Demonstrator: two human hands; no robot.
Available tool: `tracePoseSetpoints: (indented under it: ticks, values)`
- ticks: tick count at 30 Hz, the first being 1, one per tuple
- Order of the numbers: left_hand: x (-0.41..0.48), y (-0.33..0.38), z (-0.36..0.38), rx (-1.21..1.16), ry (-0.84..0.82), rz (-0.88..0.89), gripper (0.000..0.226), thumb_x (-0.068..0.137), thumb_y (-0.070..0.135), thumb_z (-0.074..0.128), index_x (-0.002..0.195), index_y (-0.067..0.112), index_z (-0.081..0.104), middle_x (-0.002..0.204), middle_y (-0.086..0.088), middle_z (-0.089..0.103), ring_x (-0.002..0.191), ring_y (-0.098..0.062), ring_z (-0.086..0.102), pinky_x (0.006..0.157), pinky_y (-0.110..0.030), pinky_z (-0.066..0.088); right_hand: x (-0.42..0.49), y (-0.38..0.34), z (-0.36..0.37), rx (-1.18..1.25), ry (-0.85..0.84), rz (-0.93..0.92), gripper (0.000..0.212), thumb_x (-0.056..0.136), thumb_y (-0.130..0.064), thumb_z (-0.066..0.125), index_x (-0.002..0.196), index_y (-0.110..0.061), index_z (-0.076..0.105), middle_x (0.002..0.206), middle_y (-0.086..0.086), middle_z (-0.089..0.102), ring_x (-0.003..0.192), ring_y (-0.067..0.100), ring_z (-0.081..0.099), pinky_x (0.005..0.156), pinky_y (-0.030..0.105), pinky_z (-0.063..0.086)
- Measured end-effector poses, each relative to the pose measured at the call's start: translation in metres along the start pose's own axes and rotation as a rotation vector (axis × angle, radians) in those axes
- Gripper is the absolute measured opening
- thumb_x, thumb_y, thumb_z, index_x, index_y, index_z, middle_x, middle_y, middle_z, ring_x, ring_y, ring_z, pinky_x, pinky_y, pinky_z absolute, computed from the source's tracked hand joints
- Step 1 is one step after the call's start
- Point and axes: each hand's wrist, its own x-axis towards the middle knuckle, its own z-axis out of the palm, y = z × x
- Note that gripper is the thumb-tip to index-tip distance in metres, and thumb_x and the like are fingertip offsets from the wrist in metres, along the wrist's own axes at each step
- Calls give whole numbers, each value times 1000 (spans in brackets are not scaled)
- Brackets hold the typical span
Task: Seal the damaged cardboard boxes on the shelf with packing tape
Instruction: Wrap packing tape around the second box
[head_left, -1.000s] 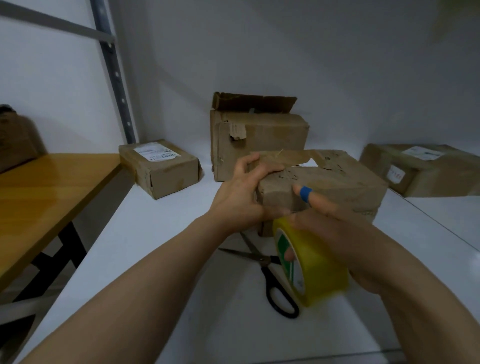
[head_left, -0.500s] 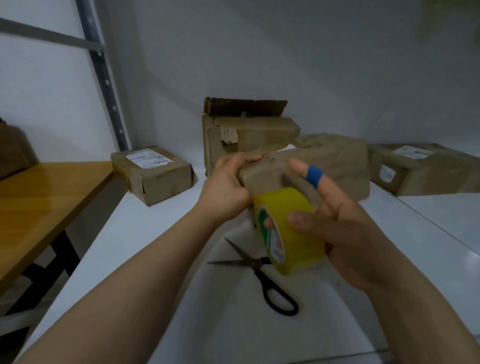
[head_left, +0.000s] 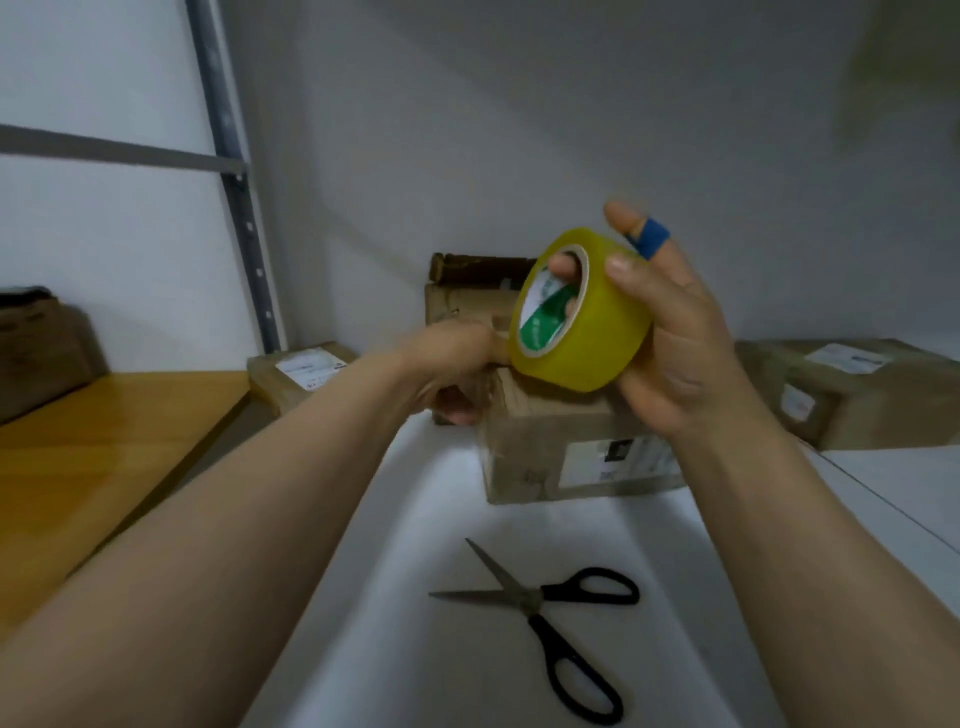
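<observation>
My right hand (head_left: 685, 353) holds a yellow roll of packing tape (head_left: 597, 338) up above the shelf, with fingers through its core and the thumb on its outer face. A blue band wraps one raised finger. Just below the roll stands a worn cardboard box (head_left: 545, 452), its label facing me. My left hand (head_left: 452, 364) is blurred; its fingers curl at the box's upper left corner, right beside the roll's edge. Black-handled scissors (head_left: 545, 608) lie open on the white shelf (head_left: 395, 649) in front of the box.
Behind stands a torn box with raised flaps (head_left: 467, 296). A small labelled box (head_left: 301, 369) sits at the left and a larger one (head_left: 857, 395) at the right. A wooden table (head_left: 104, 441) and a grey shelf upright (head_left: 234, 182) are on the left.
My right hand has lifted the tape roll from beside the box's front to above it. The box has been turned so its labelled side faces me. The scissors lie untouched.
</observation>
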Motion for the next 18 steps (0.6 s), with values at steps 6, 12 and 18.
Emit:
tracePoseSetpoints:
  ticks: [6, 12, 18]
  values:
    - [5, -38, 26, -400, 88, 214, 46, 98, 33, 64, 139, 30, 42, 116, 1, 66, 94, -10, 71, 73, -28, 58, 25, 18, -5, 140, 188, 0, 63, 88, -34, 65, 143, -9, 46, 94, 12, 72, 93, 24, 71, 82, 41, 59]
    - [-3, -53, 39, -524, -50, 399, 76, 81, 18, 79, 139, 37, 34, 131, -3, 60, 112, -16, 68, 91, -35, 59, 41, 11, -4, 279, 36, 38, 35, 93, -39, 51, 117, -13, 54, 86, 20, 72, 57, 18, 63, 57, 26, 55]
    - [-3, -57, 38, -536, -92, 418, 94, 69, 12, 80, 142, 35, 26, 138, -5, 53, 119, -17, 64, 88, -29, 58, 47, 14, 11, 284, -17, 23, 26, 100, -30, 44, 103, -9, 60, 82, 23, 70, 54, 19, 63, 53, 25, 54]
